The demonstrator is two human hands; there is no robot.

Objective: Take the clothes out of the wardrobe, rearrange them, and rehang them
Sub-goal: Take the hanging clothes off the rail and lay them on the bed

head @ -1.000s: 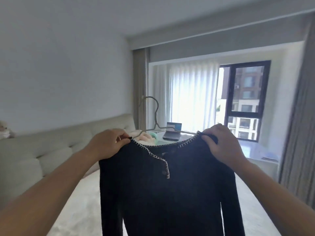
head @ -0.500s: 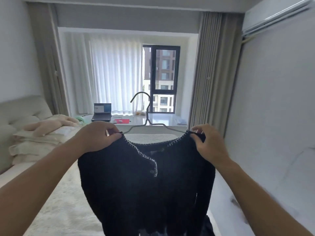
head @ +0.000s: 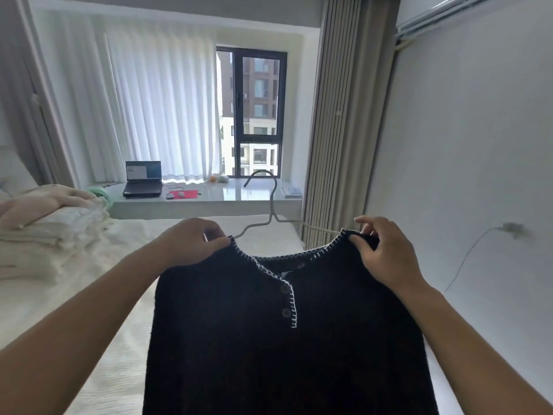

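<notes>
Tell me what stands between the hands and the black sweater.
Nothing does. The left hand and the right hand each already pinch a shoulder of the black sweater, which hangs on the wire hanger.

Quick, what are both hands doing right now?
Left hand: pinching the black sweater at its shoulder.
Right hand: pinching the sweater's other shoulder.

Bright daylight comes in through the window (head: 253, 112) and curtain (head: 161, 106). The sweater (head: 239, 339) looks dark. Edges bend and look soft.
</notes>
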